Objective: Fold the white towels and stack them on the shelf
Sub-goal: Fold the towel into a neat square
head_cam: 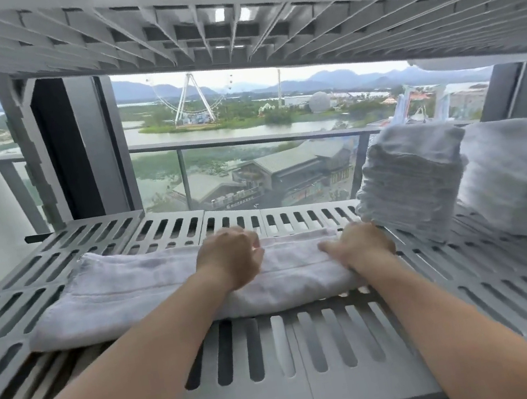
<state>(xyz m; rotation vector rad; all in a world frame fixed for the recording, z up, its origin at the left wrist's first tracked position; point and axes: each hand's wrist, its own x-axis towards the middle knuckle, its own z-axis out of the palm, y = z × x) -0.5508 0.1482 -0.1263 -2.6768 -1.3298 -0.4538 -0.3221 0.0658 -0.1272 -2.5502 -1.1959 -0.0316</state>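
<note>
Folding the white towel (124, 290) lying along the shelf (312, 340), left of the towel stack (410, 176), the person should line up its edges, the left hand (230, 261) pinching the far edge with curled fingers and the right hand (359, 246) flat on the right end, fingers pressed together.

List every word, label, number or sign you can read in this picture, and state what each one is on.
No text is readable anywhere in the head view.
long towel: no tag or print shows.
stack of folded towels: no label shows.
shelf: no markings show.
building beyond the window: marks along its front are too small and blurred to read.
</note>
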